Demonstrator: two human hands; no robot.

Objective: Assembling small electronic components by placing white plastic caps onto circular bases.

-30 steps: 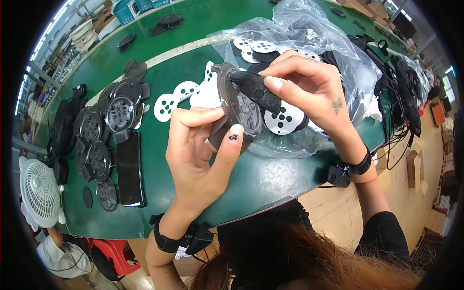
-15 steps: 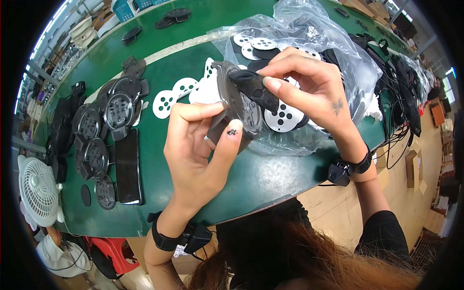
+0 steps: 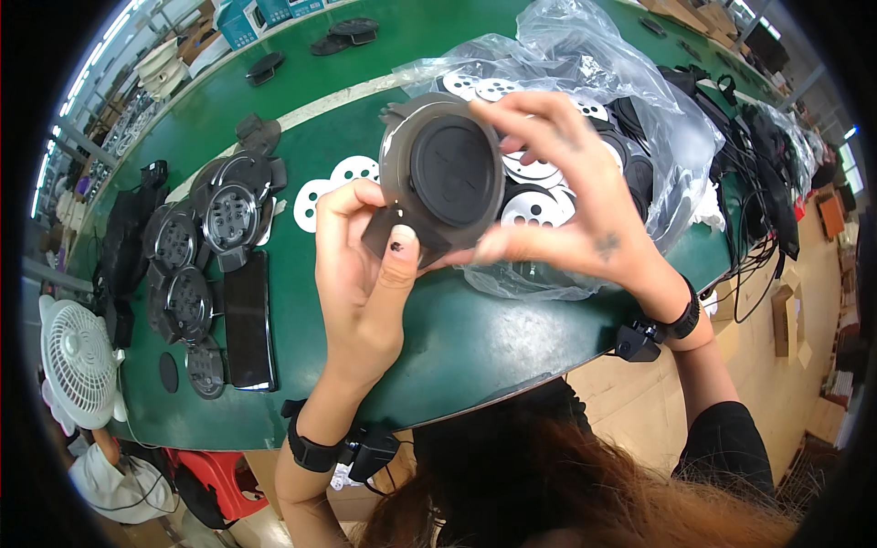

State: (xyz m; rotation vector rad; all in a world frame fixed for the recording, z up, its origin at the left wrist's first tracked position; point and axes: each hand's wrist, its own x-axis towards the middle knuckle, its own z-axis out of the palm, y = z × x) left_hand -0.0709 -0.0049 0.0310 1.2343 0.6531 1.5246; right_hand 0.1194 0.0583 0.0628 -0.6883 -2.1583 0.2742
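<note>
Between my hands, above the green table, is a round, dark translucent plastic housing [image 3: 396, 151] with small tabs at its rim. A round black pad [image 3: 452, 173] lies flat in its middle and faces me. My left hand [image 3: 361, 283] grips the lower left side, thumb in front and fingers curled behind. Round the right side curves my right hand [image 3: 585, 205], fingertips at the upper rim and thumb at the lower rim; it is slightly blurred. Behind it, white discs with holes [image 3: 533, 208] and black discs lie on a clear plastic bag [image 3: 585, 55].
To the left lie several similar dark housings [image 3: 230, 217], a black phone-like slab [image 3: 248, 320] and a small black disc [image 3: 168, 372]. A white fan [image 3: 80, 361] stands at the left edge. Black cables [image 3: 754, 210] hang at the right. More dark parts [image 3: 345, 36] sit at the back.
The folded black pad in my right fingers is no longer there; a round black pad now lies flat on the housing. The housing has turned to face me, and my right hand has opened round its rim.
</note>
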